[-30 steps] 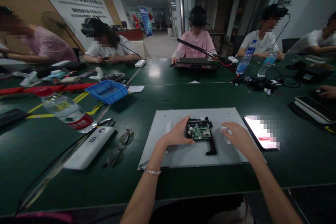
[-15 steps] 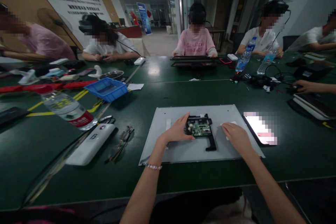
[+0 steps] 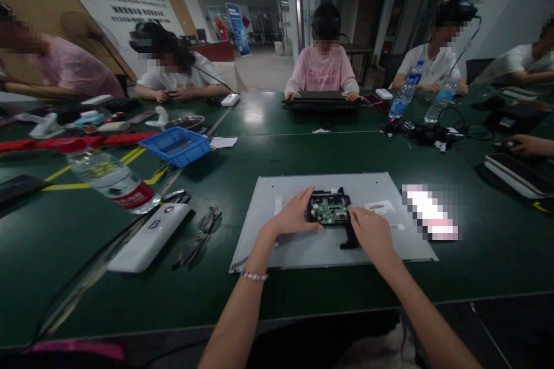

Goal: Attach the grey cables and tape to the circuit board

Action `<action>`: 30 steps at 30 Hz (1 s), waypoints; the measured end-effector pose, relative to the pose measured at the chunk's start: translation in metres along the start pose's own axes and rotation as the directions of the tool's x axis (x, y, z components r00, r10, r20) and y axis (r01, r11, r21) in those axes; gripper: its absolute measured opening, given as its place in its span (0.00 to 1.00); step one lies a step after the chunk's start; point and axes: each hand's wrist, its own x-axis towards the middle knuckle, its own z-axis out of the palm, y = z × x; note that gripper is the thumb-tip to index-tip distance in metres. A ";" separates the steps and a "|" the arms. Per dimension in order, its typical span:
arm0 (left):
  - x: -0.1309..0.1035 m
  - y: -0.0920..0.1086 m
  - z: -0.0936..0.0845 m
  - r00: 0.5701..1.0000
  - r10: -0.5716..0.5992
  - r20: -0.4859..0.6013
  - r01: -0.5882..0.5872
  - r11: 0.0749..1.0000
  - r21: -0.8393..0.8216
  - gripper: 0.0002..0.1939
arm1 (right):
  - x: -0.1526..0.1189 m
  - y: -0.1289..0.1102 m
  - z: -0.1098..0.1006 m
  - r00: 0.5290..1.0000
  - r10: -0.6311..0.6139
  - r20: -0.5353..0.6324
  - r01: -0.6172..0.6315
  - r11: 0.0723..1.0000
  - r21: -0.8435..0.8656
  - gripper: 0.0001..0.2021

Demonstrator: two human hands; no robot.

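Observation:
A green circuit board (image 3: pixel 331 213) sits in a black plastic bracket (image 3: pixel 348 235) on a pale grey metal panel (image 3: pixel 285 251). My left hand (image 3: pixel 296 214) spans the bracket's left end, fingertips at its upper edge and thumb at its lower edge, gripping it. At the board's right edge, my right hand (image 3: pixel 373 232) has its fingers pinched together. Whatever lies between those fingertips is too small or hidden to make out. Right of this hand, a white label (image 3: pixel 381 207) shows on the panel.
A lit phone (image 3: pixel 430 213) lies right of the panel. To the left are eyeglasses (image 3: pixel 199 236), a white power bank (image 3: pixel 149 237), a tilted water bottle (image 3: pixel 113 177) and a blue tray (image 3: pixel 177 147). Several people sit around the green table (image 3: pixel 259 153); a co-worker's hand (image 3: pixel 530 145) is at far right.
My right hand has moved left from the label area to the board's right edge, uncovering the label. My left hand stays put. The person opposite has lowered a dark flat panel.

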 end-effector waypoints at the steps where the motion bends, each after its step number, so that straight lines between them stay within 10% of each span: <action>1: 0.000 0.000 0.000 1.000 0.000 0.002 0.000 1.000 0.002 0.56 | -0.001 -0.001 0.001 1.000 -0.004 -0.003 0.004 1.000 0.003 0.14; 30: 0.000 -0.002 0.001 1.000 0.019 -0.020 -0.019 0.999 0.038 0.55 | -0.010 0.019 0.024 0.985 -0.013 -0.173 0.091 0.886 0.455 0.16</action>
